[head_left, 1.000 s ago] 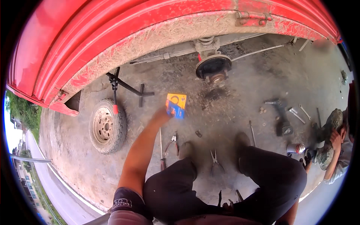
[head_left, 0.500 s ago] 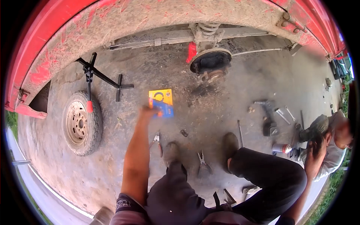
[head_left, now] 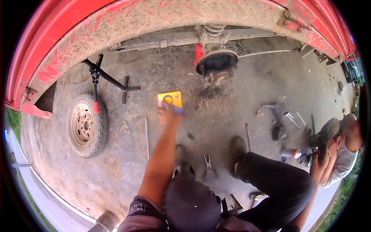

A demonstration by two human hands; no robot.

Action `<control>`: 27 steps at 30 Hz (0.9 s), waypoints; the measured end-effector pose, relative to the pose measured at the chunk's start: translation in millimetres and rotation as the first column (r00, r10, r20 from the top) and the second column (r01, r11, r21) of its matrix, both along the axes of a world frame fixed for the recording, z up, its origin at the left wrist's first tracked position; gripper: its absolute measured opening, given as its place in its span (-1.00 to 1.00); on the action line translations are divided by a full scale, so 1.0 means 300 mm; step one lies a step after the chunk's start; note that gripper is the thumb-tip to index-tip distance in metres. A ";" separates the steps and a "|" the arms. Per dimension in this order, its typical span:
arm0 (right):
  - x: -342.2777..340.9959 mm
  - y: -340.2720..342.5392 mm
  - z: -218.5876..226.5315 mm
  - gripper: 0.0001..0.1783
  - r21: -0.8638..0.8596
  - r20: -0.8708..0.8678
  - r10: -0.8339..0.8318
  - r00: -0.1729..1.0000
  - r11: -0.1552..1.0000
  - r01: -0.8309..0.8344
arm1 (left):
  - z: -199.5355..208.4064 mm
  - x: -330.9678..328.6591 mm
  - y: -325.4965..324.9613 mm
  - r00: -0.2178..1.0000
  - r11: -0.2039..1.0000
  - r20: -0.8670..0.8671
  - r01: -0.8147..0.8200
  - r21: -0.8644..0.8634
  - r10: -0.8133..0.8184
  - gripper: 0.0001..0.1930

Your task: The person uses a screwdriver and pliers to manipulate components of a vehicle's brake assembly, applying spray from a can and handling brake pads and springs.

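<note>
A flat yellow-and-blue box (head_left: 174,98) lies on the concrete ahead of me. My left hand (head_left: 169,114) is over its lower part, slightly blurred, with fingers apart; I cannot tell whether it presses on the box. Out to the far right, my right hand (head_left: 318,164) is close beside a co-worker's hand (head_left: 331,148). Its fingers are partly hidden there, and what it may hold does not show. Between my feet lie pliers (head_left: 209,164). A small dark metal part (head_left: 190,135) rests on the floor near the box.
A bare wheel hub (head_left: 217,63) hangs under the red vehicle (head_left: 58,42). At left lie a wheel (head_left: 88,125) and a black jack stand (head_left: 110,78). To the right are a cordless impact wrench (head_left: 278,123), sockets (head_left: 292,120), a spray can (head_left: 290,153) and a long bar (head_left: 248,137).
My left hand has shifted right, from the box's left edge onto its lower part. A thin rod on the floor left of my arm now shows, while one pair of pliers is hidden.
</note>
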State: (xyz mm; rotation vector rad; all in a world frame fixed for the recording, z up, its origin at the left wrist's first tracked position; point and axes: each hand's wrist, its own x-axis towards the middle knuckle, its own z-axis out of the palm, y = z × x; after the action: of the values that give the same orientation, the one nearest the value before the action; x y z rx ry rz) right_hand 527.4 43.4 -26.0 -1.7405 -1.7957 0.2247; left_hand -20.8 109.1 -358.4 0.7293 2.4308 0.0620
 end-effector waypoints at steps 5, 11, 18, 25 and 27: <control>-0.081 0.015 0.073 -0.36 -0.119 -0.107 0.117 0.987 0.984 -0.129 | 0.143 -0.134 -0.112 0.685 0.948 0.728 -0.252 0.192 0.035 0.08; -0.275 0.022 0.259 -0.29 -0.457 -0.260 0.415 0.872 0.743 -0.489 | 0.571 -0.109 -0.306 0.471 0.943 0.860 -0.151 0.297 -0.196 0.09; -0.518 -0.016 0.272 -0.30 -0.626 -0.340 0.592 0.731 0.438 -0.646 | 1.231 0.159 -0.418 0.542 0.718 0.475 0.460 0.522 -0.693 0.29; -0.597 -0.227 0.173 -0.34 -0.219 -0.966 -0.056 0.252 0.698 -0.682 | 1.355 0.565 -0.622 0.631 0.445 -0.264 0.731 0.518 -0.729 0.36; -0.573 -0.233 0.131 -0.29 -0.142 -0.989 -0.067 0.134 0.700 -0.700 | 1.310 0.609 -0.655 0.656 0.412 -0.328 0.712 0.569 -0.680 0.37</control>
State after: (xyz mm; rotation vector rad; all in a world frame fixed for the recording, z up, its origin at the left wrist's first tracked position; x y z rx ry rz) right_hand 355.6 -26.6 13.5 -0.8550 -1.0105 1.8853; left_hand 161.8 -87.4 34.5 2.0584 1.8843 0.6067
